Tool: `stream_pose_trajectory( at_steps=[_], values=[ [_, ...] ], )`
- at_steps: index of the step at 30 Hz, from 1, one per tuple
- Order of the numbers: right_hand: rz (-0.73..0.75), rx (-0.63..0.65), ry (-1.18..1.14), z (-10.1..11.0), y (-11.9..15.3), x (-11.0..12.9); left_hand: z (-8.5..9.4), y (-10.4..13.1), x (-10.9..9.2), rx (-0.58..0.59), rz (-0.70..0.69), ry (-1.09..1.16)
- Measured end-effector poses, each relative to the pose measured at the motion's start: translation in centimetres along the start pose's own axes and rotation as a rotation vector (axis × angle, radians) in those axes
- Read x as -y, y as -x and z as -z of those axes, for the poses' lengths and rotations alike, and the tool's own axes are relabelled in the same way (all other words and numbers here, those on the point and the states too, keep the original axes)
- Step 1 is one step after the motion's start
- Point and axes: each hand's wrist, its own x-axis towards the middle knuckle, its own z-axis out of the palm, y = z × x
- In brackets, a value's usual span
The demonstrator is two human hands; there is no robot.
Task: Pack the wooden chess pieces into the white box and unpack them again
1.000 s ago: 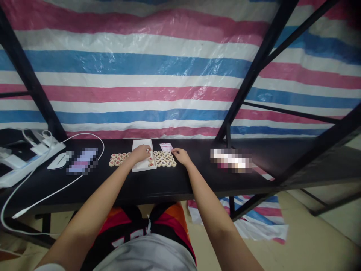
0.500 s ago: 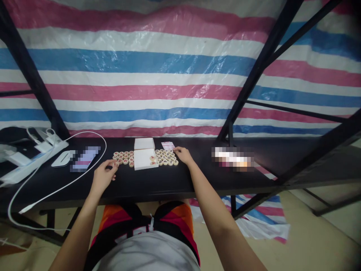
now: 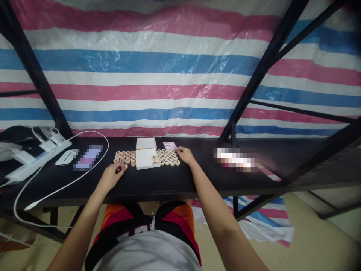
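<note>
Striped plastic sheeting in pink, blue and white hangs behind a long black surface (image 3: 158,180) framed by dark metal bars. Near the middle of it sits a shallow white box (image 3: 147,160) with its lid (image 3: 146,143) lying just behind it, toward the back edge. Round wooden game discs lie in two flat groups on either side of the box: the left group (image 3: 124,157) and the right group (image 3: 168,157). Inside the box only a couple of discs (image 3: 154,160) show, against its right wall; the rest of the box floor looks bare.

The person's left hand (image 3: 110,177) rests toward the front edge, its fingertips at the near corner of the left group, curled around what looks like one disc (image 3: 124,166); whether the grip is actually closed on it or only touching it is too small to tell. The right hand (image 3: 184,154) lies at the right side of the right group, fingers loosely bent and touching the outer discs, holding nothing that I can make out.

Judging by how things lie, nearly all the discs are out on the surface in tidy clusters and only those few are in the box.

Off toward the left end a white cable (image 3: 56,188) loops past a white mouse (image 3: 64,157).
</note>
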Motion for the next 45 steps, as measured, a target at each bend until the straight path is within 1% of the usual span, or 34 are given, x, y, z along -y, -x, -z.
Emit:
stream_pose_trajectory(
  at_steps=[3, 9, 12, 13, 15, 18, 20, 23, 25, 27, 28, 30, 31, 33, 34, 36, 37, 38, 39, 40, 42, 43, 45],
  values=[
    [-0.001, 0.001, 0.002, 0.0, 0.0, 0.0, -0.4, -0.1, 0.3, -0.016, -0.076, -0.003],
    [0.002, 0.006, -0.01, 0.1, 0.1, 0.1, -0.9, 0.3, 0.8, 0.001, -0.1, -0.114],
    [0.002, 0.003, -0.005, 0.0, 0.1, 0.1, -0.8, 0.6, 0.2, -0.041, -0.093, -0.121],
    [-0.001, 0.002, -0.004, 0.0, 0.0, 0.0, -0.8, 0.6, -0.1, -0.058, -0.095, -0.108],
    [-0.004, 0.001, -0.001, -0.1, -0.1, -0.1, -0.7, 0.0, -1.2, -0.048, -0.131, -0.07],
    [0.002, 0.01, 0.005, -0.2, -0.3, -0.3, -1.0, -2.2, -4.0, 0.046, -0.216, -0.079],
    [0.01, 0.014, 0.002, -0.2, -0.3, -0.3, -1.7, -4.5, -6.2, 0.103, -0.227, -0.174],
    [0.018, 0.011, -0.002, -0.1, -0.3, -0.3, -3.3, -7.9, -9.0, 0.242, -0.214, -0.344],
    [0.018, 0.011, 0.004, -0.1, -0.3, -0.3, -4.6, -9.6, -9.9, 0.362, -0.17, -0.394],
    [0.019, 0.014, 0.013, -0.1, -0.3, -0.3, -5.8, -10.7, -10.2, 0.444, -0.134, -0.377],
    [0.019, 0.015, 0.017, -0.1, -0.3, -0.3, -6.3, -11.0, -10.2, 0.457, -0.127, -0.359],
    [0.018, 0.015, 0.021, -0.1, -0.3, -0.2, -6.9, -11.3, -10.1, 0.447, -0.12, -0.336],
    [0.015, 0.016, 0.019, 0.0, -0.4, -0.2, -6.9, -11.3, -10.1, 0.43, -0.118, -0.334],
    [0.014, 0.022, 0.013, 0.0, -0.3, -0.2, -6.3, -10.6, -10.0, 0.361, -0.132, -0.307],
    [0.015, 0.022, 0.008, 0.0, -0.3, -0.2, -5.8, -10.0, -9.8, 0.3, -0.15, -0.269],
    [0.019, 0.017, 0.001, 0.0, -0.2, -0.2, -4.3, -8.0, -8.9, 0.133, -0.189, -0.146],
    [0.019, 0.008, -0.001, 0.0, -0.2, -0.2, -3.6, -6.7, -8.1, 0.044, -0.185, -0.087],
    [0.019, 0.002, -0.002, -0.1, -0.1, -0.2, -2.9, -5.2, -7.2, -0.01, -0.179, -0.053],
    [0.016, -0.004, -0.003, -0.1, -0.1, -0.2, -2.3, -3.7, -6.1, -0.048, -0.161, -0.036],
    [0.014, -0.003, -0.005, -0.1, -0.1, -0.2, -1.8, -2.3, -4.9, -0.087, -0.115, -0.036],
    [0.013, 0.004, -0.01, -0.1, -0.1, -0.1, -1.2, -0.1, -2.7, -0.15, 0.011, -0.065],
    [0.014, 0.006, -0.011, -0.1, -0.1, -0.1, -1.0, 0.6, -1.9, -0.16, 0.067, -0.082],
    [0.011, 0.003, -0.011, 0.0, -0.1, -0.1, -0.9, 1.2, -0.8, -0.141, 0.117, -0.097]
  ],
)
